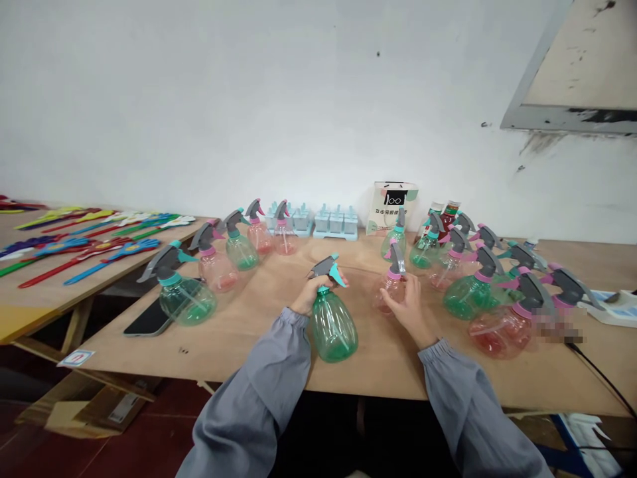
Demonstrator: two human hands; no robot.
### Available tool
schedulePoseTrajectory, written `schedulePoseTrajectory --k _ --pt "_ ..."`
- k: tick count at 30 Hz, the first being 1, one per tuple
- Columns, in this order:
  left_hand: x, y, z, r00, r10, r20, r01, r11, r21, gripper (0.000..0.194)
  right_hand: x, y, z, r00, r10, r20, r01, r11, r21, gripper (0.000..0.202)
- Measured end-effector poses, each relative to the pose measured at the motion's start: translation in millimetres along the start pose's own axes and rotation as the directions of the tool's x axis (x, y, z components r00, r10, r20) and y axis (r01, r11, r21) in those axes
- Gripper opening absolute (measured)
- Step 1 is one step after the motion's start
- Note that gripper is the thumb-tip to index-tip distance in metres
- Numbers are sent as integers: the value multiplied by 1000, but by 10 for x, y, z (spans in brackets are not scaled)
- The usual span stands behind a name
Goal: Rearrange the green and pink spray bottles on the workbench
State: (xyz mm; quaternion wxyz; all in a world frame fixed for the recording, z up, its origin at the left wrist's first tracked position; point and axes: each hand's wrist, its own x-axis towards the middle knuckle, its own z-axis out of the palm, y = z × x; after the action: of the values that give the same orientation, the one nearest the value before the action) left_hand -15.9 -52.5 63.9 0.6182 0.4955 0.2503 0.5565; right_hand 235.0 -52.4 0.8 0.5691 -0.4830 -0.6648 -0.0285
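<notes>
My left hand (309,293) is closed round the neck of a green spray bottle (334,328) with a grey and turquoise trigger head. That bottle is tilted a little near the table's front edge, and its base looks lifted or just touching; I cannot tell which. With thumb in front and fingers at the far side, my right hand (411,309) grips a pink spray bottle (389,292), which has a grey and pink head. Behind it stands another green spray bottle (397,242). Loose groups of pink and green spray bottles flank both hands.
At the left lie a phone (148,317) and a green spray bottle (188,302). Light blue ice-pop moulds (336,222) and a printed paper bag (391,206) stand by the wall. Right are several bottles, a pink one (500,330) nearest, and a black cable (604,375). Colourful flower-headed strips (94,255) cover another table.
</notes>
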Motion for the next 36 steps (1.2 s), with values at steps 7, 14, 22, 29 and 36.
schedulePoseTrajectory --k 7,14,22,29,36 --pt "13 22 22 997 23 -70 -24 1000 -17 20 -10 12 2 1000 19 14 -20 999 39 48" --pt "38 -7 -50 997 47 -58 -50 997 -55 32 -17 35 11 1000 3 2 -3 1000 30 47" --pt "14 56 -48 995 -29 -97 18 994 -111 34 -27 24 14 999 -29 -15 29 999 16 46" --pt "3 72 -8 995 -10 -95 3 997 -80 20 -28 38 13 999 -34 -15 34 999 20 45" --pt "-72 165 89 997 44 -68 -41 998 44 36 -30 40 23 999 -39 -17 39 999 7 46"
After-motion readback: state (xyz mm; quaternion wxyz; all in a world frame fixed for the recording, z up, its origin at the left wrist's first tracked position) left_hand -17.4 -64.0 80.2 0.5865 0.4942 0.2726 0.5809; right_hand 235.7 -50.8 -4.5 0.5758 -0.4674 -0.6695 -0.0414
